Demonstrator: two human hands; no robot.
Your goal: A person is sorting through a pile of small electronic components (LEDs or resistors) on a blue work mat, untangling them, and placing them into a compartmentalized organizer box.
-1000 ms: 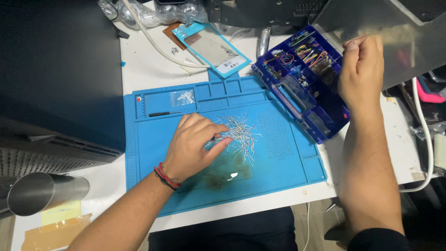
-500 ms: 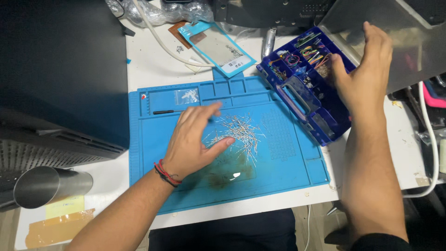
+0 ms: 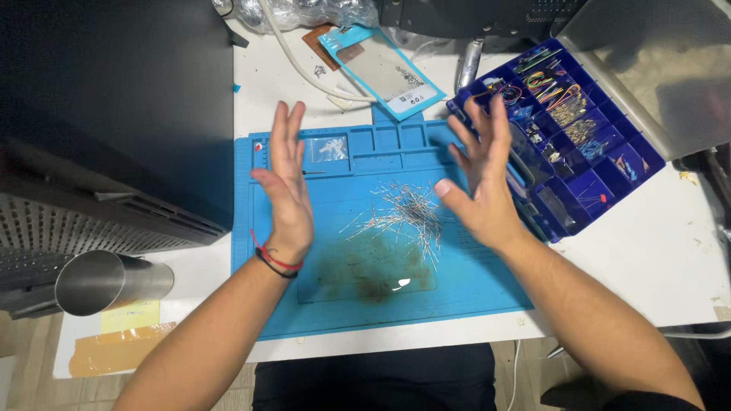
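Both hands stand open on either side of a loose heap of thin metal pins on the blue work mat.

The metal pins (image 3: 405,215) lie scattered at the middle of the blue work mat (image 3: 464,293), which sits near the bench's front edge. The left hand (image 3: 285,194) stands on edge left of the heap, the right hand (image 3: 483,183) to its right, palms facing, fingers spread, holding nothing. This looks like a gathering step; a next move would call for closing the palms inward along the mat. A blue compartment box (image 3: 567,125) sits by the mat's right edge, a plastic packet (image 3: 381,72) at the back.
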